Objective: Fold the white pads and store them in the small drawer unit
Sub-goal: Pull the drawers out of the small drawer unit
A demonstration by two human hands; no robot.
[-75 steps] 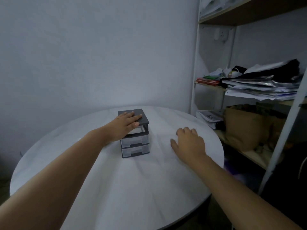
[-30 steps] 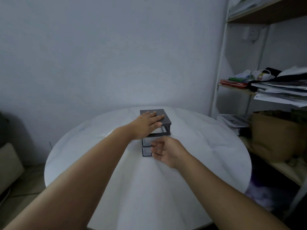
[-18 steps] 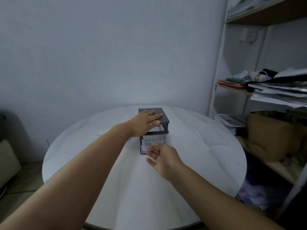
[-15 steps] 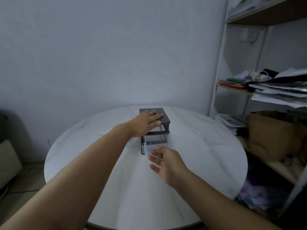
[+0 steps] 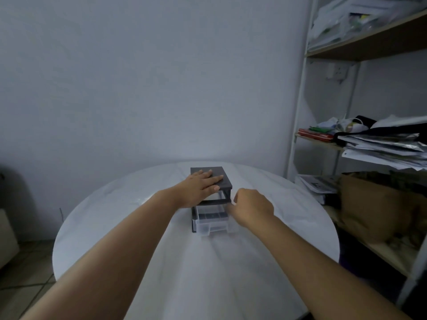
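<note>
Pressing flat on top, the left hand (image 5: 203,183) steadies the small drawer unit (image 5: 225,181) mid-desk (image 5: 208,273) while the right hand (image 5: 250,209), curled beside the pulled-out bottom drawer (image 5: 211,225), whether pinching a pad I cannot tell, should feed it in squarely.

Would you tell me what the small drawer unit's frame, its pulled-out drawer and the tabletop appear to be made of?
Frame: likely matte dark grey plastic; opaque, dull, no glare.
Drawer: clear, slightly frosted plastic; dark parts show through its walls.
Tabletop: white, faint grey veining, soft sheen; marble or a marble-look surface, cannot tell which.
</note>
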